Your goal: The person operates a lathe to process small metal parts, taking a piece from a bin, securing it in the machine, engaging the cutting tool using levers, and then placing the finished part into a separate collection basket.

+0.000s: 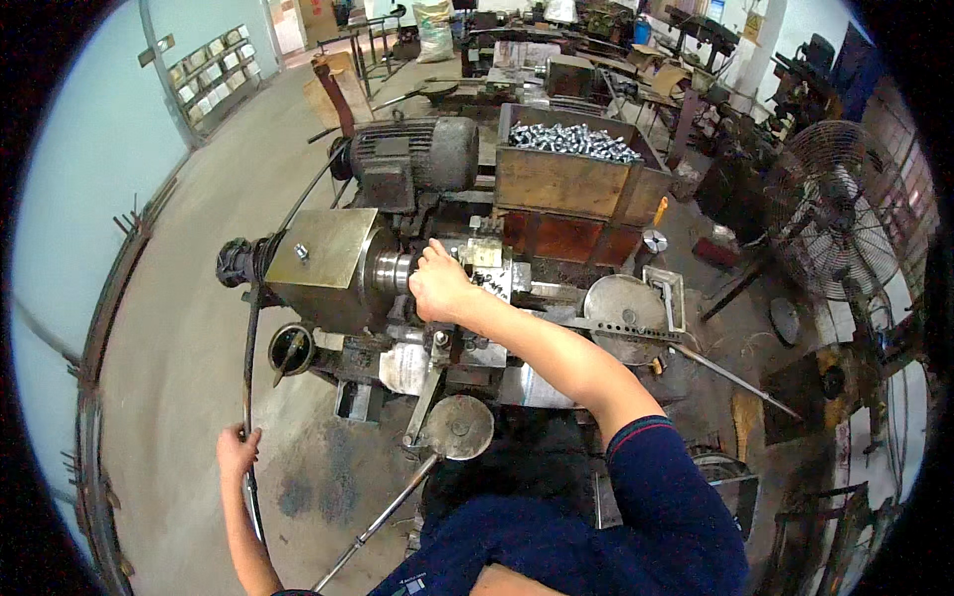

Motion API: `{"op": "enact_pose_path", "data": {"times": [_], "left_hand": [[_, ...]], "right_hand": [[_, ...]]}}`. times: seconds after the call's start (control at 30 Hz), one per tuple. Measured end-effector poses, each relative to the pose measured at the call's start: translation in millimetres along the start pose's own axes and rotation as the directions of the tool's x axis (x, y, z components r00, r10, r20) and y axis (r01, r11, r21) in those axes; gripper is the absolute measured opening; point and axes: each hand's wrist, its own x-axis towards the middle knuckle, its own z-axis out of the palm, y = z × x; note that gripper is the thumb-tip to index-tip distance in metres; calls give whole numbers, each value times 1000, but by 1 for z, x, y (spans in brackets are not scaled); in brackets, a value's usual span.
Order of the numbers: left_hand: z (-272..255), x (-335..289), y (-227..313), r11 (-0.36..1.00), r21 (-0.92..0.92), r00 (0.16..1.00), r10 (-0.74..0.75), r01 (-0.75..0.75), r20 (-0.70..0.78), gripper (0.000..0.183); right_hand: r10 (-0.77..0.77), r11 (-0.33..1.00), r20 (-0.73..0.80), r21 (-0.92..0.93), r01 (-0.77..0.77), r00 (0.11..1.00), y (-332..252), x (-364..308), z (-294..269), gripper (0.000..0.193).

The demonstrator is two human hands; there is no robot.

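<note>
Steel spindle (394, 272): long axis left–right. Right hand (438, 282) nearer, curled at spindle's right end; whether gripping, indiscernible. Left hand (237, 451), lower left of spindle, gripping long rod (249, 368).

A pale blue painted wall (84, 219) borders the left edge of the stained grey concrete floor (179, 288), with long dark bars (92, 477) along its foot. A whitish bulging sack (434, 36) stands at the floor's far edge; a large round wire-caged fan (837, 207) stands near the right edge.
</note>
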Motion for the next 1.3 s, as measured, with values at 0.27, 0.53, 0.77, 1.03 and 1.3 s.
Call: {"op": "enact_pose_path", "data": {"times": [0.27, 0.53, 0.77, 1.03, 1.3], "left_hand": [[37, 38, -27, 730, -682, 986, 73, 49, 149, 27], [38, 29, -12, 693, -721, 995, 84, -24, 47, 26], [45, 93, -87, 830, -539, 977, -28, 141, 211, 36], [28, -9, 40, 830, -500, 936, -70, 247, 346, 51], [27, -10, 47, 842, -461, 945, -159, 281, 286, 57]], "right_hand": [[264, 965, -314, 88, -248, 912, 127, -66, -84, 24], [384, 919, -531, 141, -368, 755, 155, -129, -92, 61], [789, 606, -226, 439, -663, 572, 100, -349, -13, 54], [966, -232, -122, -10, -973, -229, 26, -714, -4, 32], [674, -632, 312, -225, -742, -669, 2, -755, 39, 48]]}}
